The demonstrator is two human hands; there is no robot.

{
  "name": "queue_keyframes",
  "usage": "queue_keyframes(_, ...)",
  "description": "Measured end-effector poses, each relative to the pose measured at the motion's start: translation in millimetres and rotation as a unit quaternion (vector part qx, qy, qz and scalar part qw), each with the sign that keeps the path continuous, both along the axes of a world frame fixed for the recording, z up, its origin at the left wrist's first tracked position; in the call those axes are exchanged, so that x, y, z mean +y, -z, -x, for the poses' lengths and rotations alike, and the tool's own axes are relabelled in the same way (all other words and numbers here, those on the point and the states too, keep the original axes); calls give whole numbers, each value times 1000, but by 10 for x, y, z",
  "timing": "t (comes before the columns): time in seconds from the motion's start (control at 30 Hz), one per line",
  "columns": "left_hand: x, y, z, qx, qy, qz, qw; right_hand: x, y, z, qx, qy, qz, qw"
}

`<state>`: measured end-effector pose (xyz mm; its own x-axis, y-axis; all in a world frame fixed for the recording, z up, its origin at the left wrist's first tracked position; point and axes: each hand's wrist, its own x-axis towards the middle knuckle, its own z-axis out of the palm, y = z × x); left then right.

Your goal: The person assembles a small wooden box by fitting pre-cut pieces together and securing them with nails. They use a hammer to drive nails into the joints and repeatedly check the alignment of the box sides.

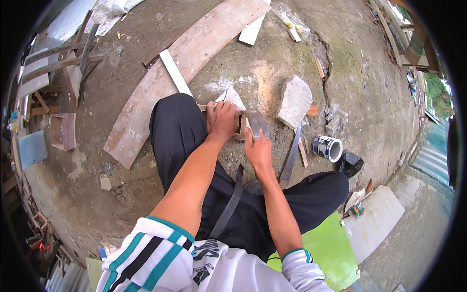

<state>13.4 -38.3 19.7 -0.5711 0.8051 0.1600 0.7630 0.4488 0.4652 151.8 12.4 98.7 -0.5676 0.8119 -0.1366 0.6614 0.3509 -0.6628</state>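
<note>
My left hand point(223, 119) is closed over the edge of a small wooden frame point(242, 124) on the ground between my knees. Just right of it, my right hand point(259, 148) is wrapped round a grey metal tool point(256, 121), blurred by motion; its exact kind is unclear. The tool is over the frame's right side. Behind the frame lies a pale broken slab point(231, 96). A white strip point(175, 72) slants across a long wooden board point(146, 112), its near end by my left knee.
Right of my hands are a rough stone block point(295, 103), a long dark flat blade point(292, 158), a paint can point(327, 148) and a black plastic bag point(349, 163). A wooden box point(63, 131) and scrap wood point(63, 62) lie left. A green panel point(331, 250) is beside me.
</note>
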Motion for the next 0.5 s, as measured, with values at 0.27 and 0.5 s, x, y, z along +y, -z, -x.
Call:
queue_keyframes(0.27, -56, -7, 51, 4, -2, -7, 1000, -28, -243, 62, 144, -47, -146, 978)
queue_keyframes(0.5, -31, 2, 44, 6, -7, -17, 1000, 51, -95, 72, -18, -4, -2, 1000)
